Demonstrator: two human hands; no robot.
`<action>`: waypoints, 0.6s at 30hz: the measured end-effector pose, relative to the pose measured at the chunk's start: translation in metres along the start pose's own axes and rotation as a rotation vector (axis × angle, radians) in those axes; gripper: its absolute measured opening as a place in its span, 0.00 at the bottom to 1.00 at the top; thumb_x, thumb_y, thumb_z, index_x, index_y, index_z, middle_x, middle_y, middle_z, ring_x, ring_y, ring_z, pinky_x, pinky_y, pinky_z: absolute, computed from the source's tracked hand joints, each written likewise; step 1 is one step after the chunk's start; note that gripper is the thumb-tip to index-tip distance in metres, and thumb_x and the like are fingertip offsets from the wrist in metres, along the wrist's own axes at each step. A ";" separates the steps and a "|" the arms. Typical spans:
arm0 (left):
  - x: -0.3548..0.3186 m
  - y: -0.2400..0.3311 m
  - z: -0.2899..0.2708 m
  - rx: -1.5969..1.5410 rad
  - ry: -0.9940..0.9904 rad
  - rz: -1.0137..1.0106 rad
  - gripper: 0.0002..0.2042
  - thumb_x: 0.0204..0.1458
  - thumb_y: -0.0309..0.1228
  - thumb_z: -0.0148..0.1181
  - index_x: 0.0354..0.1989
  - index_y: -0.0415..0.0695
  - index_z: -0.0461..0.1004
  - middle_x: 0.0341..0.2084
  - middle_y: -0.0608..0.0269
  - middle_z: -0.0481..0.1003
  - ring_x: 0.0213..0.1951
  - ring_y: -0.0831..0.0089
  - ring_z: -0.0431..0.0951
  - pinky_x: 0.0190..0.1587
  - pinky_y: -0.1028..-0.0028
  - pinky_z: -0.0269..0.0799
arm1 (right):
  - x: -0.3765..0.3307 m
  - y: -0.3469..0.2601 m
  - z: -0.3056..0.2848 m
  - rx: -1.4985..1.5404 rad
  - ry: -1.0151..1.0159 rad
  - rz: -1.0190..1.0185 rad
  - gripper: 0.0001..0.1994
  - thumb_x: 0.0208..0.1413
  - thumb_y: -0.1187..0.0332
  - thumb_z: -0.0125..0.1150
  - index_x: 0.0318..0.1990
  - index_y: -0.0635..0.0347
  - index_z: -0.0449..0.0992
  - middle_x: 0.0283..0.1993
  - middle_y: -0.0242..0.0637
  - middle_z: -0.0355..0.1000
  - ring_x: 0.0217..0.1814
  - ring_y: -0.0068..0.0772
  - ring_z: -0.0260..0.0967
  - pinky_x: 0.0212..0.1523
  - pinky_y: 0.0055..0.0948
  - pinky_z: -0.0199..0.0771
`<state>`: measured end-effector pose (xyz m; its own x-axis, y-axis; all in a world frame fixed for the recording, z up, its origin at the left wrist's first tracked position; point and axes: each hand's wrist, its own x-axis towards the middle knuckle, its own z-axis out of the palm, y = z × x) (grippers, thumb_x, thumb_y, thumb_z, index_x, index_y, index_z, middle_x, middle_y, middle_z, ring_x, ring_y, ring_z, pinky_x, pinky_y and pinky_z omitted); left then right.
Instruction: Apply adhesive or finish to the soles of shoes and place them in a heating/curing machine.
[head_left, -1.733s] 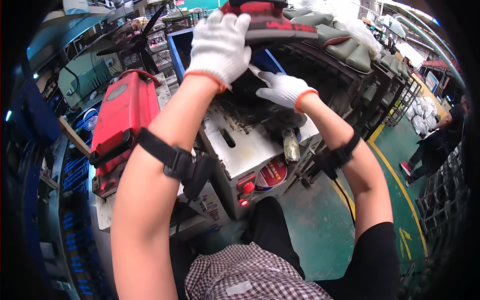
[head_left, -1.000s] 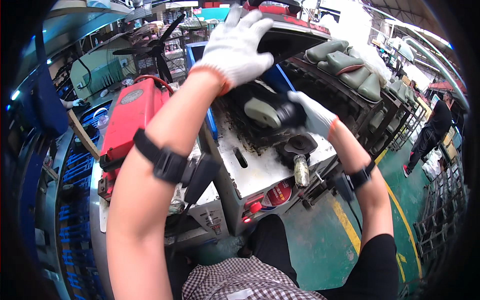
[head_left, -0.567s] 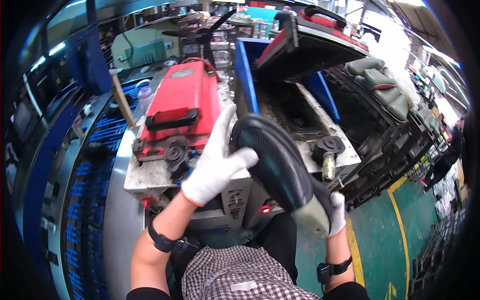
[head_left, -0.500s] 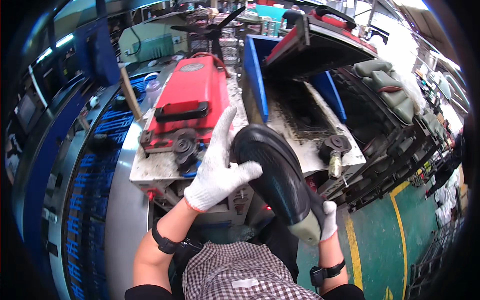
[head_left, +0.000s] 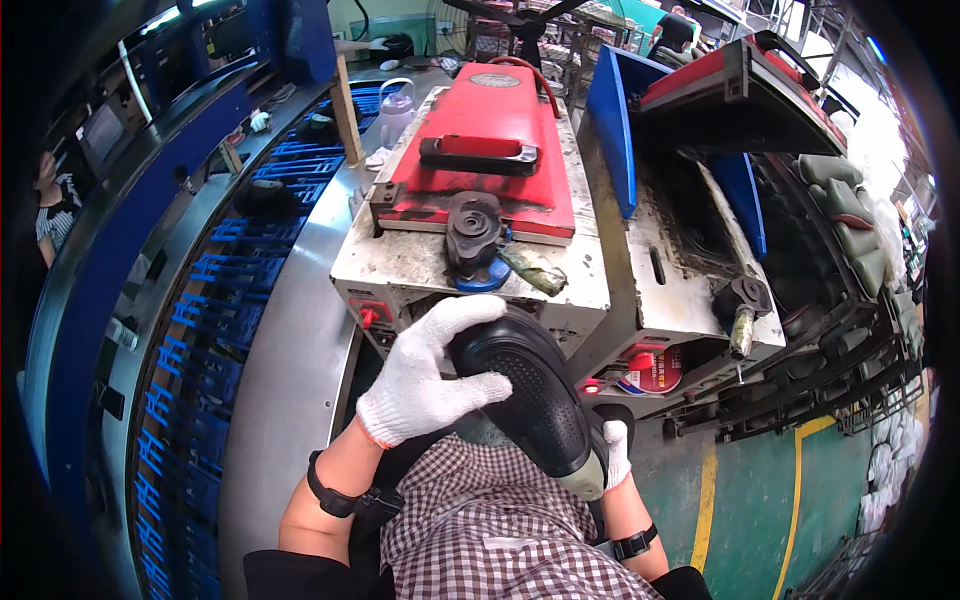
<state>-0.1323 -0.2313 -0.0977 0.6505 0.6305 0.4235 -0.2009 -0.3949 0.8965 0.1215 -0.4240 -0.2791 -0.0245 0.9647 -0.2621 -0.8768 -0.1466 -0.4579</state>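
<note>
A black shoe (head_left: 525, 390) with a dimpled surface is held at a slant in front of my apron, its rounded toe up and to the left. A pale grey-green last (head_left: 583, 482) sticks out at its lower heel end. My left hand (head_left: 425, 375), in a white knitted glove, grips the toe end, thumb lying across the dimpled face and fingers at the rim. At the heel end my right hand (head_left: 618, 455), gloved too, holds the shoe from its right side. Its thumb shows, while the other fingers are mostly hidden behind the shoe.
Ahead stands a white machine with a closed red lid (head_left: 490, 130) and a dark knob (head_left: 474, 228). Right of it, another machine has its red lid (head_left: 740, 90) raised between blue side panels. A conveyor with blue racks (head_left: 215, 310) runs along the left. Shoe racks (head_left: 850, 215) stand right.
My view has swung left, so the machines sit farther right. The shoe has come lower and closer to my apron, and my left hand has closed in around its toe.
</note>
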 end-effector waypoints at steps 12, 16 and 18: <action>-0.062 -0.029 -0.027 -0.393 0.493 0.029 0.56 0.60 0.53 0.68 0.81 0.35 0.34 0.75 0.47 0.52 0.75 0.60 0.55 0.78 0.61 0.49 | 0.046 0.017 0.087 -0.228 -0.140 0.202 0.46 0.55 0.48 0.64 0.78 0.62 0.58 0.76 0.48 0.65 0.76 0.50 0.65 0.77 0.48 0.63; -0.096 -0.016 -0.020 -0.438 0.569 -0.121 0.69 0.50 0.66 0.70 0.81 0.38 0.25 0.77 0.48 0.49 0.77 0.59 0.53 0.79 0.60 0.48 | 0.075 0.042 0.167 -0.412 -0.189 0.194 0.49 0.57 0.40 0.66 0.79 0.59 0.57 0.79 0.44 0.62 0.79 0.45 0.61 0.79 0.45 0.58; -0.120 -0.015 -0.028 -0.533 0.596 -0.228 0.59 0.51 0.57 0.75 0.80 0.38 0.43 0.71 0.51 0.62 0.69 0.61 0.67 0.71 0.62 0.66 | 0.092 0.053 0.194 -0.591 -0.279 0.177 0.43 0.63 0.61 0.59 0.82 0.61 0.45 0.80 0.45 0.56 0.82 0.36 0.54 0.80 0.37 0.52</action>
<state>-0.2278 -0.2827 -0.1584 0.2507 0.9641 0.0874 -0.5286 0.0607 0.8467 -0.0205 -0.3003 -0.1629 -0.3363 0.9237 -0.1835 -0.4405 -0.3265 -0.8363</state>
